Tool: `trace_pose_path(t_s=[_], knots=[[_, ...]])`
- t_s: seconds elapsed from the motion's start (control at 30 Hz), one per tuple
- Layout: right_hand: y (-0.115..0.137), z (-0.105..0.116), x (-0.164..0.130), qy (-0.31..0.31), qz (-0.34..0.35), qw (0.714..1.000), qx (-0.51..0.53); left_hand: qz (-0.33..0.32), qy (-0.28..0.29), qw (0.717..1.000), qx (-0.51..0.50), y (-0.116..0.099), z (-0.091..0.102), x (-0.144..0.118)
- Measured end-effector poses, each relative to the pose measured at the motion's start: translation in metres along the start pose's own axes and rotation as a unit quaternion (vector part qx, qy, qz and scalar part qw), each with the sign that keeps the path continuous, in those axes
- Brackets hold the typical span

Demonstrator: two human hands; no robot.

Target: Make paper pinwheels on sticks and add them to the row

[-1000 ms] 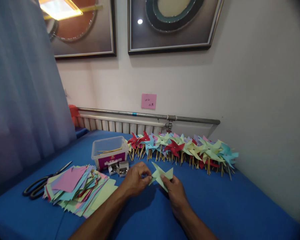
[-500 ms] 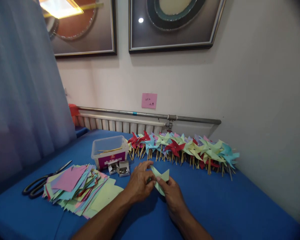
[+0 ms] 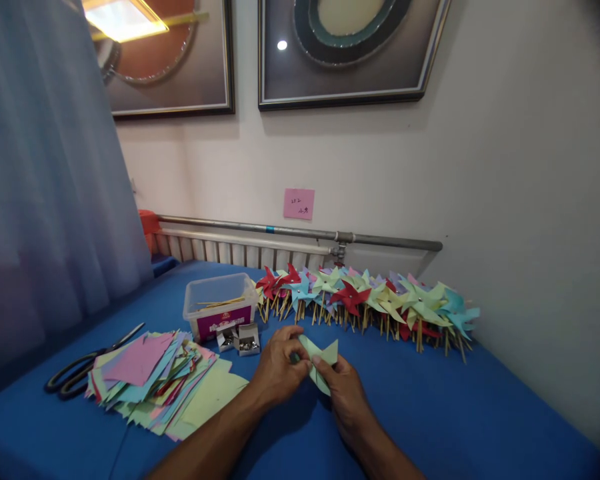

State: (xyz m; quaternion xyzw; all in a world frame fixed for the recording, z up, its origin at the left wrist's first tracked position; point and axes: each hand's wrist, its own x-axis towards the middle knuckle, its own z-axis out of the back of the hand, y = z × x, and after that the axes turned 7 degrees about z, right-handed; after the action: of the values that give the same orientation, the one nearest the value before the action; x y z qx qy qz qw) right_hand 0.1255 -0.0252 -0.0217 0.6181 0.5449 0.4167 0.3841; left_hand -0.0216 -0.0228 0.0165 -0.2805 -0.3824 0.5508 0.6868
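A pale green paper pinwheel (image 3: 312,347), partly folded, is held just above the blue table between my two hands. My left hand (image 3: 280,365) is closed, its thumb and fingertips pinching at the paper's left side. On the other side my right hand (image 3: 349,395) grips it, thumb on top near the middle and fingers underneath. One pointed flap stands up beyond the right thumb. Fingers cover the pinwheel's centre, so I cannot see whether a pin is there.
Left of my forearm lies a pile of coloured paper sheets (image 3: 143,360) beside black-handled scissors (image 3: 73,375). Behind them stand a clear plastic tub (image 3: 187,301) with thin sticks and two small boxes of metal pins (image 3: 249,345). Finished pinwheels (image 3: 350,297) on sticks line the back.
The hands and paper have barely moved. My left hand's pinch and the paper's left edge have shifted very slightly left.
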Motion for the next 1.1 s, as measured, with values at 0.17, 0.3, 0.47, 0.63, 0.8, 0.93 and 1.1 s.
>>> trace_pose_path(t_s=[0.17,0.3,0.47,0.63,0.8,0.93,1.1], knots=[[-0.002,0.001,0.001,0.005,0.003,1.000,0.009,0.000,-0.076,0.995,-0.062,0.002,-0.006,-0.002],[-0.009,0.005,0.005,0.010,0.014,1.000,0.015,0.020,-0.087,0.992,-0.085,0.003,-0.010,-0.001],[-0.012,0.007,0.007,0.017,0.011,1.000,0.013,0.094,0.005,0.980,-0.176,0.005,-0.011,0.002],[-0.010,0.006,0.006,0.022,0.006,1.000,0.021,0.107,0.044,0.969,-0.217,0.006,-0.010,0.004],[-0.012,0.007,0.007,0.021,0.008,1.000,0.013,0.086,0.023,0.972,-0.216,0.008,-0.011,0.005],[-0.016,0.010,0.010,0.022,0.006,1.000,0.009,0.088,0.026,0.975,-0.204,0.009,-0.013,0.004],[-0.020,0.015,0.013,0.021,0.023,0.999,-0.014,0.074,0.016,0.979,-0.188,0.013,-0.016,0.005]])
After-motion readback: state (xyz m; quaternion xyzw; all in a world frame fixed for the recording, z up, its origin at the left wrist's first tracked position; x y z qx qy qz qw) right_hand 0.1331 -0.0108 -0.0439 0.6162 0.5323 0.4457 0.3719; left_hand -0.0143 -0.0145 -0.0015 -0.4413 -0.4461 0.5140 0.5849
